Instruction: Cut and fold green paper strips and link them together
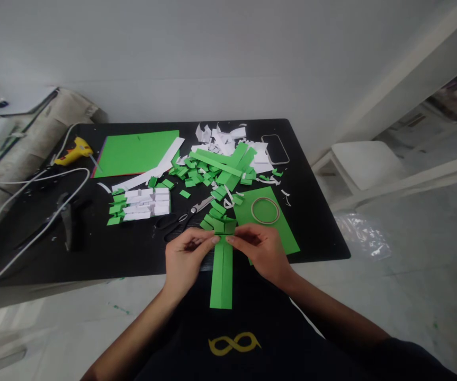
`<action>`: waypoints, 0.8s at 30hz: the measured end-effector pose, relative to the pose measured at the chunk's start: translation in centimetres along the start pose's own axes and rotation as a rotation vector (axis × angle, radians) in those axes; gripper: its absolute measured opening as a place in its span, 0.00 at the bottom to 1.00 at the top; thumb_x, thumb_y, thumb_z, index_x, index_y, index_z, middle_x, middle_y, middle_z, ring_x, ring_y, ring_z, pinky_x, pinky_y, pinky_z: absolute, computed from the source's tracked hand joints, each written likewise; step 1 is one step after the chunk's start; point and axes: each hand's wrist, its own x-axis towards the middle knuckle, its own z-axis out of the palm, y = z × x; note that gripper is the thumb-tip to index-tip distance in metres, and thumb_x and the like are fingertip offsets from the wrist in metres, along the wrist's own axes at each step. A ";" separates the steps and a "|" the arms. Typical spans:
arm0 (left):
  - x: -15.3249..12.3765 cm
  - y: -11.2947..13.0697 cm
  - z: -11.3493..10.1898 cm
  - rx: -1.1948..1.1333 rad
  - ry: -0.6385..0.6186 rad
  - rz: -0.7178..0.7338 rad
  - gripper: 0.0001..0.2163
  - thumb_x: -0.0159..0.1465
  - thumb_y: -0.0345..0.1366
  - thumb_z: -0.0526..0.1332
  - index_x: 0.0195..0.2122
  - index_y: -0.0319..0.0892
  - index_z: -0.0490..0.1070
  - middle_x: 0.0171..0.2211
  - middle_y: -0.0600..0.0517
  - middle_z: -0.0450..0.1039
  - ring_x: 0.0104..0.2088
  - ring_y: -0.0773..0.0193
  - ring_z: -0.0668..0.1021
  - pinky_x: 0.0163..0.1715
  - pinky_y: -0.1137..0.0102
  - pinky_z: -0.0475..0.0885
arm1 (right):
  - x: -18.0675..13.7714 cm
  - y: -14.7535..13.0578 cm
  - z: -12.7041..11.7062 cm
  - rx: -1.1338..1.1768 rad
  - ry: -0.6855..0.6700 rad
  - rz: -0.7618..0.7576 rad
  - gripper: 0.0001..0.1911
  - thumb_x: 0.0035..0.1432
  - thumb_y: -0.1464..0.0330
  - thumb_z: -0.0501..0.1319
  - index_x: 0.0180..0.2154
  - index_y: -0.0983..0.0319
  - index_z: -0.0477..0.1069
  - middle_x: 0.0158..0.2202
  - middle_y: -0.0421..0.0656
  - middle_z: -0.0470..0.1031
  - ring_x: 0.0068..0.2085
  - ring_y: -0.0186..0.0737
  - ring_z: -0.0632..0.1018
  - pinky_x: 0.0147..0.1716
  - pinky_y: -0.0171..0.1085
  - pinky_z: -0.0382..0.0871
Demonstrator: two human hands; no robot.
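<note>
A long green paper strip, creased along its length, hangs over the table's front edge between my hands. My left hand pinches its upper part from the left, thumb on top. From the right, my right hand grips the same part in a thumb-and-finger pinch. Small folded green pieces lie at the strip's far end; whether they are joined to it I cannot tell. Scissors with black handles rest just beyond my left hand. To the left sits a block of folded white and green paper pieces.
A pile of green and white paper scraps covers the back middle. A tape roll lies on a green sheet at right. Leftward are a yellow glue gun, its white cord and a larger green sheet.
</note>
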 end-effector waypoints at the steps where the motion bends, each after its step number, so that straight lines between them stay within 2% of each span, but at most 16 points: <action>1: 0.0 0.0 0.0 0.000 -0.002 0.004 0.04 0.54 0.31 0.75 0.29 0.45 0.84 0.26 0.53 0.83 0.27 0.64 0.82 0.29 0.71 0.79 | 0.0 0.0 0.0 -0.002 -0.004 -0.002 0.10 0.50 0.60 0.78 0.32 0.57 0.83 0.30 0.40 0.84 0.33 0.43 0.84 0.38 0.44 0.82; 5: 0.0 -0.1 -0.1 0.022 -0.008 0.026 0.03 0.55 0.32 0.75 0.29 0.45 0.84 0.27 0.53 0.83 0.27 0.64 0.82 0.28 0.71 0.79 | 0.1 0.1 -0.1 -0.012 -0.011 -0.007 0.10 0.51 0.60 0.78 0.32 0.56 0.83 0.30 0.41 0.84 0.34 0.43 0.84 0.38 0.44 0.82; 11: -0.5 -1.1 -0.4 0.089 -0.017 0.148 0.02 0.59 0.33 0.75 0.31 0.47 0.85 0.32 0.53 0.85 0.33 0.62 0.84 0.36 0.68 0.81 | 0.2 0.2 -0.2 -0.016 -0.009 -0.009 0.11 0.50 0.59 0.78 0.32 0.57 0.82 0.30 0.40 0.83 0.32 0.42 0.83 0.36 0.42 0.81; 17: -0.7 -1.4 -0.3 0.154 0.025 0.219 0.02 0.60 0.34 0.75 0.32 0.48 0.86 0.34 0.51 0.87 0.34 0.59 0.86 0.38 0.65 0.83 | 0.0 0.2 -0.1 -0.016 0.007 -0.010 0.11 0.50 0.59 0.78 0.32 0.57 0.82 0.29 0.40 0.83 0.32 0.42 0.83 0.35 0.42 0.81; 21: -0.8 -1.3 -0.3 0.158 0.026 0.234 0.02 0.60 0.34 0.75 0.32 0.49 0.86 0.35 0.52 0.87 0.35 0.59 0.86 0.39 0.65 0.83 | -0.1 0.2 -0.2 -0.014 0.008 -0.012 0.11 0.50 0.60 0.78 0.32 0.57 0.83 0.29 0.40 0.83 0.32 0.42 0.83 0.35 0.42 0.81; 24: -0.7 -1.2 -0.3 0.144 0.010 0.181 0.02 0.60 0.34 0.75 0.32 0.48 0.85 0.34 0.52 0.86 0.34 0.60 0.85 0.38 0.66 0.82 | -0.1 0.3 -0.2 -0.019 0.002 -0.013 0.10 0.51 0.60 0.78 0.31 0.57 0.82 0.29 0.40 0.83 0.32 0.42 0.83 0.35 0.42 0.81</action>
